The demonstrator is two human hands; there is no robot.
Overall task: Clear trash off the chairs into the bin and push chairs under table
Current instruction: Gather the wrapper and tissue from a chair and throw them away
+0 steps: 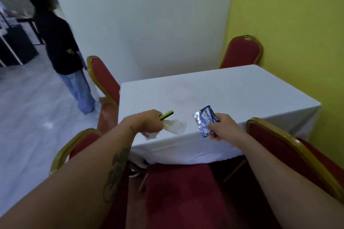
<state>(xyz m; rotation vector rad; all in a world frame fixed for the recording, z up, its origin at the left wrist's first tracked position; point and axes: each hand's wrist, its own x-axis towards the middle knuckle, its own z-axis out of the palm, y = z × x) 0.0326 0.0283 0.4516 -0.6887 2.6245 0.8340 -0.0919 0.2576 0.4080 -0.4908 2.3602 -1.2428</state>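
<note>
My left hand (149,122) is closed around a crumpled white tissue (176,126) and a thin green-and-black wrapper (166,115), held above the near left corner of the white-clothed table (232,89). My right hand (222,126) grips a silver-blue gum packet (204,120) over the table's near edge. Right below me a red-cushioned chair with a gold frame (178,191) stands with its seat partly under the table. A second red chair (297,154) sits to its right, angled out. No bin is visible.
Another red chair (104,78) stands at the table's left end and one more (242,52) at the far right by the yellow wall (297,24). A white partition (145,29) rises behind the table. A person in a dark top (57,42) stands on the tiled floor at left.
</note>
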